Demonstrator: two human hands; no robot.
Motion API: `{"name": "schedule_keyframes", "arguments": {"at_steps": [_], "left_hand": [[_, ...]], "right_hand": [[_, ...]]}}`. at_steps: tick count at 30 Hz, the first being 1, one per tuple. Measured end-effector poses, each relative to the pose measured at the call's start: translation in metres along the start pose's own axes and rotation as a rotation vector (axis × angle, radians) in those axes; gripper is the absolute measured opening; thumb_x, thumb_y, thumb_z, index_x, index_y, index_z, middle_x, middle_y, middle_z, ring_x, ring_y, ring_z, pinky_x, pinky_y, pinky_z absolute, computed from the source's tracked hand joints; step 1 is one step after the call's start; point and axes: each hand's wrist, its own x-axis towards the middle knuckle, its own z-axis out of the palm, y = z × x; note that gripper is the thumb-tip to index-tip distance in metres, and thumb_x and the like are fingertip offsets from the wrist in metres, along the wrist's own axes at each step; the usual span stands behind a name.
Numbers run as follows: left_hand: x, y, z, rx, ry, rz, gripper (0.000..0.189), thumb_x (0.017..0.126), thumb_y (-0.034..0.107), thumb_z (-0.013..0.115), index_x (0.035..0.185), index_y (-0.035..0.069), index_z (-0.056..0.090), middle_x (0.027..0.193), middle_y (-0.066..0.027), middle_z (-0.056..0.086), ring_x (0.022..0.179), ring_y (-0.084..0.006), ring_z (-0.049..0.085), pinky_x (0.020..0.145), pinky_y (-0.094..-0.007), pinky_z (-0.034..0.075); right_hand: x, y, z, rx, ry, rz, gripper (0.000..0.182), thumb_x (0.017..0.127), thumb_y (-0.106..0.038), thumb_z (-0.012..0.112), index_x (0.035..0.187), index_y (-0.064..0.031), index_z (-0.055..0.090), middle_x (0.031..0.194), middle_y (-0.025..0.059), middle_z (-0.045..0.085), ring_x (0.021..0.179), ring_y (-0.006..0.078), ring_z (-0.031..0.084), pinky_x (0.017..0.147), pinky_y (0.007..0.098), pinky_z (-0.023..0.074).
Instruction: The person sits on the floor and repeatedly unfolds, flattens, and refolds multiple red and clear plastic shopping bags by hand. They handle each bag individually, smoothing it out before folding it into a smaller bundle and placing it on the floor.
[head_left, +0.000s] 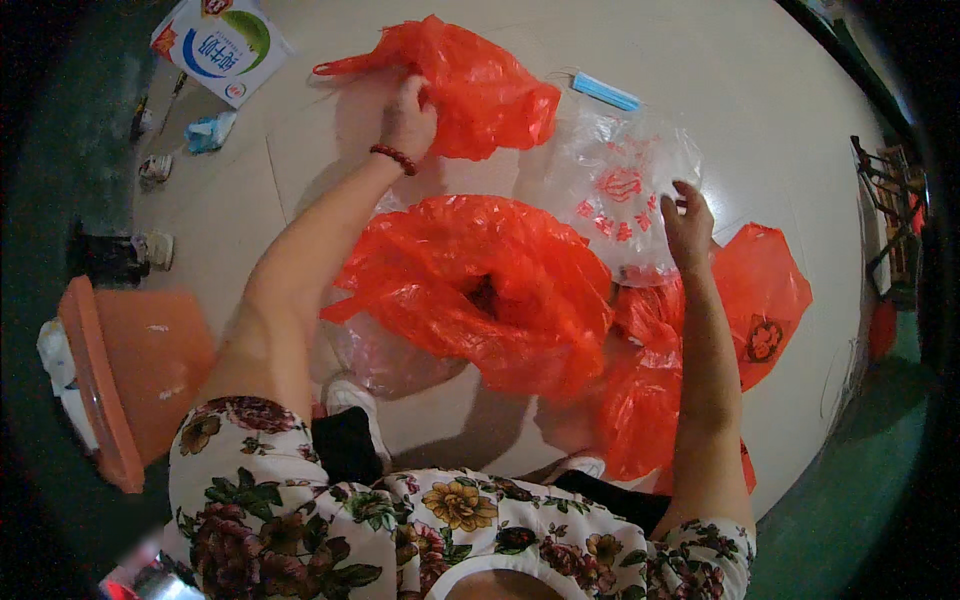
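Note:
With its fingers closed on a red plastic bag (480, 90), my left hand (412, 116) is at the top middle, a bead bracelet on the wrist. My right hand (688, 225) is over the right edge of a clear plastic bag with red print (622, 202); its fingers are apart and slightly bent, and I see nothing between them. Between my arms lies a large red plastic bag (540, 315), crumpled, with a dark gap at its middle. More red bags (645, 405) lie under and beside my right forearm, one with a dark printed mark (765, 292).
A folded blue face mask (606, 91) lies beyond the clear bag. At upper left stands a milk carton box (225, 49) near a small blue-and-white packet (210, 133). An orange plastic bin (150, 367) is at my left. A dark metal frame (889, 202) stands far right.

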Motion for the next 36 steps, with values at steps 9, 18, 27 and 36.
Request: {"name": "schedule_keyframes", "arguments": {"at_steps": [9, 18, 27, 36], "left_hand": [[-0.060, 0.146, -0.037, -0.138, -0.115, 0.825, 0.036, 0.072, 0.011, 0.065, 0.104, 0.002, 0.051, 0.127, -0.0194, 0.039, 0.116, -0.0354, 0.040, 0.096, -0.0392, 0.035], [-0.065, 0.147, -0.102, -0.249, 0.176, 0.667, 0.070, 0.067, 0.024, 0.074, 0.122, 0.004, 0.037, 0.121, -0.0195, 0.038, 0.114, -0.0343, 0.038, 0.095, -0.0400, 0.034], [-0.001, 0.121, -0.166, -0.220, 0.023, 0.431, 0.040, 0.073, 0.015, 0.069, 0.106, 0.000, 0.052, 0.098, -0.0110, 0.058, 0.094, -0.0232, 0.055, 0.084, -0.0325, 0.045], [0.003, 0.075, -0.219, -0.366, 0.193, 0.296, 0.031, 0.073, -0.011, 0.040, 0.096, 0.000, 0.058, 0.095, -0.0094, 0.062, 0.084, -0.0179, 0.058, 0.078, -0.0256, 0.047]], "right_hand": [[-0.005, -0.170, -0.013, 1.422, -0.572, 0.083, 0.062, 0.084, -0.036, 0.055, 0.131, -0.0066, 0.028, 0.130, 0.0104, 0.039, 0.114, 0.0296, 0.044, 0.090, 0.0480, 0.0415], [0.013, -0.182, -0.033, 1.704, -0.358, -0.190, 0.038, 0.087, -0.017, 0.047, 0.121, -0.0001, 0.042, 0.123, 0.0143, 0.047, 0.110, 0.0268, 0.049, 0.092, 0.0410, 0.0423], [0.064, -0.185, -0.075, 1.546, -0.364, -0.060, 0.038, 0.088, -0.019, 0.047, 0.121, -0.0004, 0.042, 0.123, 0.0141, 0.047, 0.110, 0.0278, 0.048, 0.091, 0.0422, 0.0425], [0.106, -0.191, -0.099, 1.425, -0.304, -0.017, 0.037, 0.088, -0.020, 0.046, 0.120, -0.0012, 0.043, 0.122, 0.0139, 0.048, 0.109, 0.0289, 0.048, 0.091, 0.0438, 0.0423]]}}
